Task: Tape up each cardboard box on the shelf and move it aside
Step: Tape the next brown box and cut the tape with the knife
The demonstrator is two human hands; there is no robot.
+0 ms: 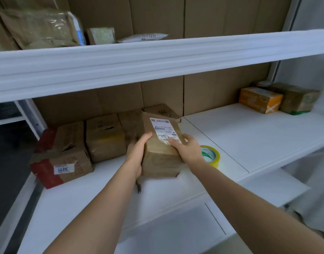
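Both hands are clasped on a labelled cardboard box point(162, 143) | left hand point(138, 153) is curled round its left side, right hand point(187, 150) round its right edge | box is held on the white shelf point(249, 140), against a row of boxes point(84, 143) | tape roll point(210, 155) is seen just beside right hand.

A brown cardboard box point(161, 153) with a white shipping label on top sits tilted on the white shelf point(249, 140), just beside a yellow tape roll point(211, 155)
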